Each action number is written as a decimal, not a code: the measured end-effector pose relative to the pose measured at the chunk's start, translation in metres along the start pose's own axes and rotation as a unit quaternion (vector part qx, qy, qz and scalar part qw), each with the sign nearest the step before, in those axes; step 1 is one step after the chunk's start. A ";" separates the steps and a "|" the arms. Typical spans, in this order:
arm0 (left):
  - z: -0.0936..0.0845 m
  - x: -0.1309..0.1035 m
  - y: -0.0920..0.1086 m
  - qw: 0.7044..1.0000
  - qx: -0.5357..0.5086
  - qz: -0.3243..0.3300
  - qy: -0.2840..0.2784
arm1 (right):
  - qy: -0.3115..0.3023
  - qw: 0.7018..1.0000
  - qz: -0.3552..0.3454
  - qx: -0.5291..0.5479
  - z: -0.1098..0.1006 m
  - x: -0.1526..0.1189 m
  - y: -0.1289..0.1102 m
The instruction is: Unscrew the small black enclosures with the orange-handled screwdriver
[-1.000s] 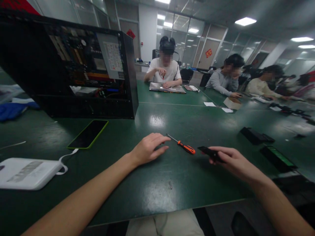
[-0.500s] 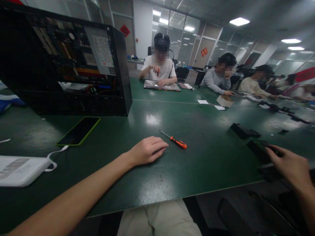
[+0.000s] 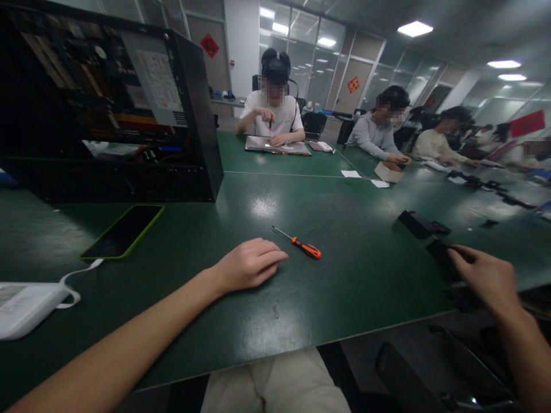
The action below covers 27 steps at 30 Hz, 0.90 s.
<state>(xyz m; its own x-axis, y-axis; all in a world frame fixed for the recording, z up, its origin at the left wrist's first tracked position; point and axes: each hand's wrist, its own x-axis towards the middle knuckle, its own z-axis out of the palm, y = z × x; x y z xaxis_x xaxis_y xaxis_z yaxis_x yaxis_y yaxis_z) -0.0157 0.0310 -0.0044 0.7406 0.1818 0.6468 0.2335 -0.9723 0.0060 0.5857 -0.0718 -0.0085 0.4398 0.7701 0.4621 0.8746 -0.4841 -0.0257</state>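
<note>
Orange-handled, slim-shafted screwdriver (image 3: 306,248), centre; left hand (image 3: 252,264) loose, released, on glossy table (image 3: 336,298); right hand (image 3: 486,278) at black box (image 3: 438,251), lower right, grip unclear.

Screwdriver (image 3: 306,248) on table (image 3: 344,287), just right of left hand (image 3: 252,263), tip pointing far left. Computer case (image 3: 196,120) at far left; smartphone (image 3: 124,232) in front. Power bank (image 3: 26,310) nearer, at left; cable (image 3: 89,268) between it and smartphone. Right hand (image 3: 484,272) at right, at blocky part (image 3: 437,251); second block (image 3: 414,223) just beyond. Across table, co-worker (image 3: 284,112) behind flat panel (image 3: 257,143); carton (image 3: 388,173) right of panel, paper slip (image 3: 351,174) between.
</note>
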 end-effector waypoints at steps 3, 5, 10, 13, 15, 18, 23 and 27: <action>-0.001 0.001 0.001 1.000 0.007 0.009 -0.004 | 0.005 1.000 -0.001 -0.012 0.003 -0.001 -0.003; -0.001 0.001 0.001 1.000 0.011 0.012 -0.007 | 0.017 1.000 -0.014 -0.013 0.005 -0.004 -0.006; 0.000 0.001 0.001 1.000 0.016 0.013 -0.015 | 0.035 0.996 -0.084 0.000 0.012 -0.018 -0.012; 0.001 0.001 0.001 1.000 0.018 0.011 -0.017 | 0.034 0.994 -0.106 0.002 0.018 -0.021 -0.009; 0.000 0.001 0.001 1.000 0.017 0.008 -0.017 | 0.033 0.993 -0.117 0.003 0.022 -0.021 -0.004; -0.001 0.002 0.002 1.000 0.017 0.003 -0.015 | 0.025 0.990 -0.137 -0.002 0.027 -0.019 0.001; -0.002 0.004 0.005 1.000 0.007 0.016 -0.006 | 0.003 0.986 -0.165 -0.021 0.027 -0.020 -0.004; -0.002 0.004 0.006 1.000 0.010 0.026 -0.012 | 0.001 0.986 -0.163 -0.032 0.022 -0.024 -0.010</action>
<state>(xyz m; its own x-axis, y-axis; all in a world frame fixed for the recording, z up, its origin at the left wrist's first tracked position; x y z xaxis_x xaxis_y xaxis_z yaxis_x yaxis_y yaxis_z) -0.0128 0.0258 -0.0007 0.7666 0.1337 0.6280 0.2058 -0.9776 -0.0431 0.5708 -0.0763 -0.0385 0.1361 0.8887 0.4379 0.9547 -0.2357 0.1817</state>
